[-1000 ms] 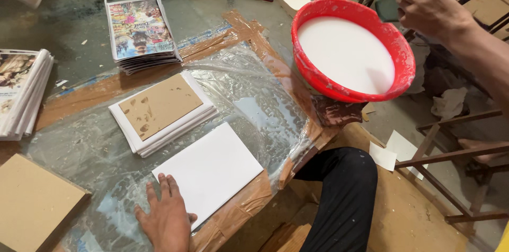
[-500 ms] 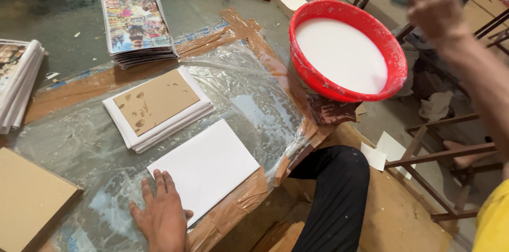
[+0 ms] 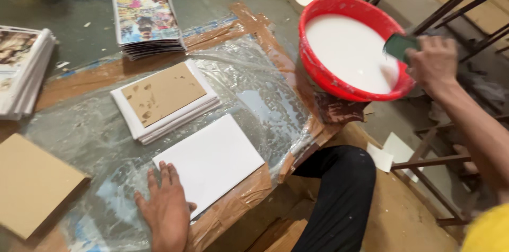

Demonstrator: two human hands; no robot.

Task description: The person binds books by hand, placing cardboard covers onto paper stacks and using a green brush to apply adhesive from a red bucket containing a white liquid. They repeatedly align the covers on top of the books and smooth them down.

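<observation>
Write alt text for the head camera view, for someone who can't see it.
A person's right hand holds a dark green sponge over a red basin of white liquid, while the left hand presses a white sheet flat on a plastic-covered board. Stacks of sheets and printed covers lie behind.
</observation>
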